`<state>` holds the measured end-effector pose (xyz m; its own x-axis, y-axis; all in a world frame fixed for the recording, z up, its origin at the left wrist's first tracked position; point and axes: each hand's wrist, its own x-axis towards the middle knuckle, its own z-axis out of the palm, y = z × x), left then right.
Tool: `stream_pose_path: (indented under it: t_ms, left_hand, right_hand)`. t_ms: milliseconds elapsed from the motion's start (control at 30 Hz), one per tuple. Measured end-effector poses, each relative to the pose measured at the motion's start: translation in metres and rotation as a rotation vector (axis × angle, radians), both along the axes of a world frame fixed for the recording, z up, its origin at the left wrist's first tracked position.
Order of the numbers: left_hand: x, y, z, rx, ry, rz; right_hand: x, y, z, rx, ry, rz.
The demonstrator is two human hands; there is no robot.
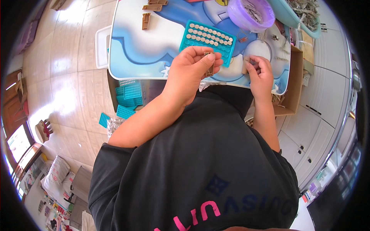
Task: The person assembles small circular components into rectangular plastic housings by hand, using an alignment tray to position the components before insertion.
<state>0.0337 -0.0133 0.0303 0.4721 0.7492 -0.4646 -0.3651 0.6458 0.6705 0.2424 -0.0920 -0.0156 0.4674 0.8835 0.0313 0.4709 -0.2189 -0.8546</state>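
Carefully, our left hand [189, 69] pinches the brown piece [209, 69] near the teal tray [226, 56]; our right hand [263, 73] curls narrow, contents unclear; we should grip lightly, keeping the piece steady.

Brown piece [209, 71], teal tray [226, 56]

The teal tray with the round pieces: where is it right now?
In the head view, the teal tray lies near the top centre on the blue-and-white table, just beyond the left hand and below-left of the purple tub.
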Motion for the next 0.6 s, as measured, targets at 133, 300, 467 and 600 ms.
stream_pose_path:
  t_ms: [133,300,467,600]
  left_hand:
    - [0.002,0.000,0.004,-0.100,-0.036,0.008]
    - [0.002,-0.001,0.002,-0.125,-0.040,0.011]
    - [0.002,0.000,0.002,-0.135,-0.013,-0.028]
    - [-0.001,-0.001,0.001,-0.178,-0.070,-0.073]
  right_hand:
    - [0.003,0.000,0.007,0.010,-0.277,0.130]
    - [0.007,-0.001,0.021,0.012,-0.516,0.336]
    - [-0.011,0.008,0.037,-0.015,-0.337,0.278]
    - [-0.048,0.019,0.063,0.184,-0.092,0.408]
